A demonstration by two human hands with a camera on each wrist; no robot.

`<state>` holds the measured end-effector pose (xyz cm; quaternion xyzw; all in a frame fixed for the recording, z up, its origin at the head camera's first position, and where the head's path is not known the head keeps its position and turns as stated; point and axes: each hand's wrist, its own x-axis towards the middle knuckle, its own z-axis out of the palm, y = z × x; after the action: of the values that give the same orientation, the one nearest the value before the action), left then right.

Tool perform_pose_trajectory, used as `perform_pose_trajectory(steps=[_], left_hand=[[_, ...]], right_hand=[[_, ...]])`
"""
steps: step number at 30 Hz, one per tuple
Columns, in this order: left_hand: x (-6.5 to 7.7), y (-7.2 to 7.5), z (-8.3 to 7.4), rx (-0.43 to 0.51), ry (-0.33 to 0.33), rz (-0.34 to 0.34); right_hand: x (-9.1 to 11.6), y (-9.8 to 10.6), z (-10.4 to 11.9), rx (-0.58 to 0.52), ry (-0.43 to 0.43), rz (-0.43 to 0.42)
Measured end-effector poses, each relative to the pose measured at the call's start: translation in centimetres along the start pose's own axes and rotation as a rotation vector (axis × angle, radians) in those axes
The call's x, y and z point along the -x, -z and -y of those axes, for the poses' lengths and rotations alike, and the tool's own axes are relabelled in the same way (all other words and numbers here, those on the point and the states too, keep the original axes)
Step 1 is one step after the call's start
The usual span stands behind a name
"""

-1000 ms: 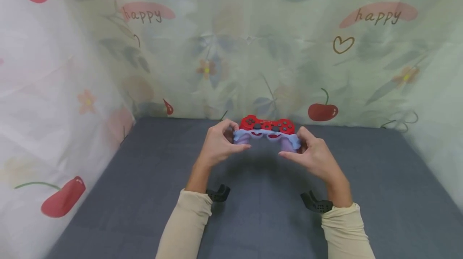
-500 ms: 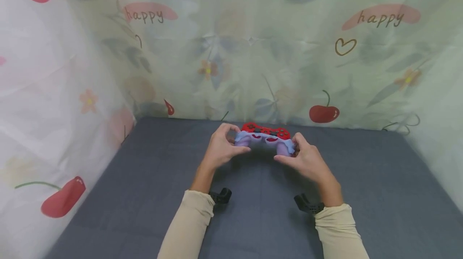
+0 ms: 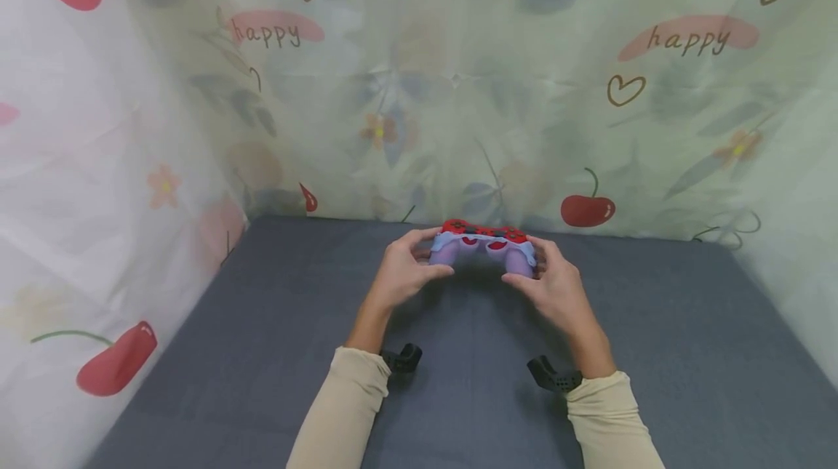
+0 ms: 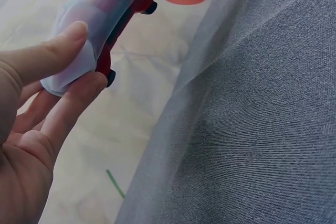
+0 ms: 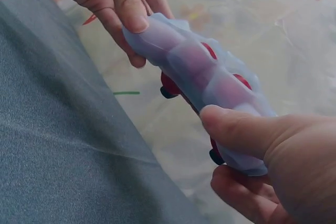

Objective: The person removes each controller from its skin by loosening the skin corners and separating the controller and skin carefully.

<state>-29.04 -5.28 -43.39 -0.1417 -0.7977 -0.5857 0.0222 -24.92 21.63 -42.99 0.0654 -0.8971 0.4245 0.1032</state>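
Observation:
A red game controller (image 3: 483, 230) is held above the table between both hands, its button face showing in the head view. A translucent bluish-purple silicone cover (image 3: 517, 259) wraps its near side and grips, with red showing through holes in it, as the right wrist view also shows on the cover (image 5: 191, 61). The left hand (image 3: 407, 265) pinches the left grip, thumb on the cover and fingers at the edge. At the other end, the right hand (image 3: 555, 281) holds the right grip the same way. Red edges and black thumbsticks (image 5: 216, 156) protrude uncovered from one side.
Under the hands lies a table with a dark grey cloth (image 3: 471, 382). A patterned curtain (image 3: 445, 149) with cherries and lettering rises behind it, and another curtain panel (image 3: 85, 222) stands on the left. Black wrist mounts (image 3: 555, 376) sit on both wrists.
The controller has tilted, so its button face shows less and the cover's grips show more. Both hands have shifted slightly; the right moved inward, its fingers now straighter along the controller's edge.

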Motion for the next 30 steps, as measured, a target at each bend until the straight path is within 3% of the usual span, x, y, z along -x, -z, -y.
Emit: perform_pose_trajectory(steps=[8, 12, 18, 23, 30], left_hand=[[-0.2, 0.0, 0.3, -0.078, -0.092, -0.099], [-0.1, 0.4, 0.3, -0.117, -0.088, -0.141], [0.3, 1.0, 0.5, -0.078, -0.022, -0.071], [0.5, 1.1, 0.2, -0.062, -0.016, 0.004], [0.3, 0.9, 0.6, -0.138, -0.015, -0.003]], right_hand=[[0.1, -0.5, -0.2, -0.026, -0.007, -0.044], [0.1, -0.7, -0.6, -0.038, 0.014, -0.055], [0.0, -0.1, -1.3, -0.068, 0.011, 0.001], [0.0, 0.6, -1.7, -0.089, 0.029, 0.031], [-0.2, 0.2, -1.9, -0.033, 0.060, 0.023]])
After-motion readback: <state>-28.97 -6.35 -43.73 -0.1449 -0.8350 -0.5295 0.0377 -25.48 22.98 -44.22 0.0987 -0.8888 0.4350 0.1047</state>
